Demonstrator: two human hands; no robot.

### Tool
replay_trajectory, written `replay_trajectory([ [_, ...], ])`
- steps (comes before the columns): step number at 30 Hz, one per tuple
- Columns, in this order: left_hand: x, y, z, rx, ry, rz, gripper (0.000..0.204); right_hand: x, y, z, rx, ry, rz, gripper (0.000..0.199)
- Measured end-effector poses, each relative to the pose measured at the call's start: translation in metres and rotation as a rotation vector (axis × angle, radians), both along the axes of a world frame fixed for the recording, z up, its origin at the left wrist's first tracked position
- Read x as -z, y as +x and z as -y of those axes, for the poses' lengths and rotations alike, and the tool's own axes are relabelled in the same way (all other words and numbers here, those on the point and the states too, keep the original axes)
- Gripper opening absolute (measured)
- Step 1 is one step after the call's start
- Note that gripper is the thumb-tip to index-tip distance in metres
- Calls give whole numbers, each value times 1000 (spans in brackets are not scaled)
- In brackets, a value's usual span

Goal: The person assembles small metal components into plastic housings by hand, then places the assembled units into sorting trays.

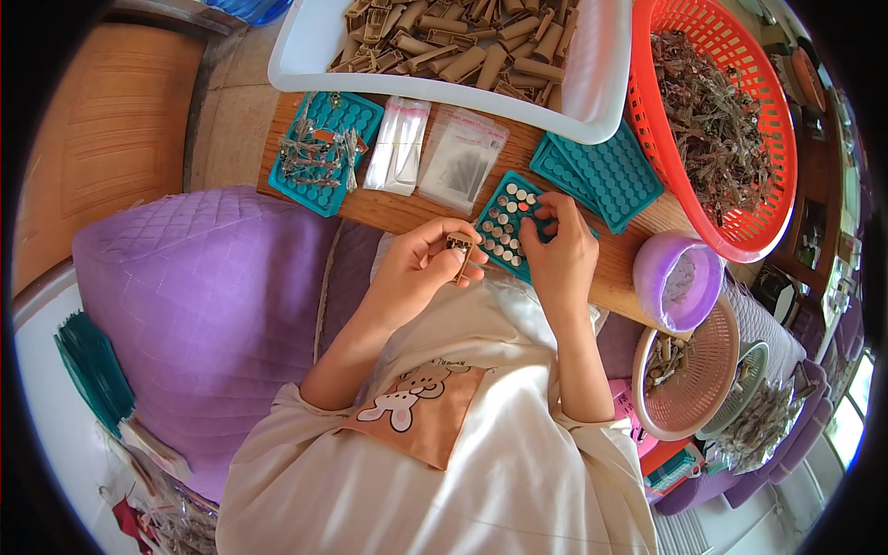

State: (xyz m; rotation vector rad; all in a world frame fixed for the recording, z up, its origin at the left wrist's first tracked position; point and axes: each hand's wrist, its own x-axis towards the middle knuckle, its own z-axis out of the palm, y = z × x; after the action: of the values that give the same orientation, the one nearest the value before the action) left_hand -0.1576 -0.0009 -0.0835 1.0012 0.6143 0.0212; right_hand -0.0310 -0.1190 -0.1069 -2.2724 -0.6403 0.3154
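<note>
My left hand (pixel 412 276) grips a small brown plastic casing (pixel 460 242) between thumb and fingers, just left of a teal tray (pixel 513 177). Rows of small round silvery discs (pixel 502 220) sit in that tray's pockets, with a reddish one among them. Over the tray's right side, my right hand (pixel 562 248) has its thumb and fingertips drawn together close to the discs. Whatever may be between those fingertips is hidden. Part of the tray lies out of sight beneath this hand.
Beyond the wooden table (pixel 610 277) stands a white bin (pixel 444 93) of brown casings (pixel 462 65). Clear plastic bags (pixel 462 157) and a teal tray (pixel 319 196) lie left; stacked teal trays (pixel 620 176), a red basket (pixel 784 199) and a purple bowl (pixel 649 277) are right.
</note>
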Motion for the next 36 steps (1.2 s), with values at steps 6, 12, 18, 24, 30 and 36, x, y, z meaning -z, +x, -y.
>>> replay_trajectory([
  [6,-5,1,2,6,-37,-3,23,-6,2,11,-85,64,39,19],
  [12,-20,3,11,82,-168,-25,26,-35,-26,16,-134,433,-11,23],
  [18,-23,13,20,162,-138,41,32,-40,-25,17,-285,501,186,22],
  [24,-24,13,29,172,-90,-11,32,-46,-22,28,-296,395,106,20],
  [30,-24,15,28,307,159,-80,32,-70,4,20,-581,79,-70,14],
  [36,-40,25,21,451,420,18,26,-105,50,-12,-912,-172,-223,32],
])
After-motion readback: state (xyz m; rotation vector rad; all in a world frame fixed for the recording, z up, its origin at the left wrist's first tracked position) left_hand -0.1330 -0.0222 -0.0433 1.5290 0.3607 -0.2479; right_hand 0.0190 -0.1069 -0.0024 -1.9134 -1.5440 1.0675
